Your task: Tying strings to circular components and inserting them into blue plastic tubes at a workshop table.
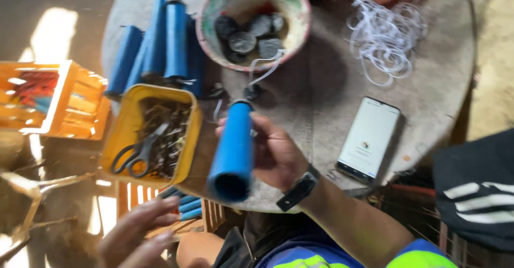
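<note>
**Blue tube gripped over the round table**

A blue plastic tube [233, 150] is held in the right hand [276, 153], its fingers [262, 123] wrapped closed around the far half of the tube. The open near end points toward the camera, past the heel of the hand; a dark cap sits on the far end, just beyond the fingertips, with a white cord [265, 70] trailing from there. A black wristband [299, 190] circles the wrist behind the hand.

The left hand [140, 230] hangs low and blurred, fingers spread loosely and gripping nothing, well below and to the left of the tube.

Just left of the right hand's fingers sits a yellow tub [124, 126] holding scissors [140, 153] on a tangle of dark scraps. Beyond the fingertips stands a round bowl [295, 8] with dark discs [243, 42] inside. To the left of the bowl lie more blue tubes [158, 40], side by side. To the right of the hand a phone [370, 137] lies face up on the table [321, 80], and farther off lies a heap of white loops [386, 35]. An orange crate [67, 107] stands well off to the left.
</note>
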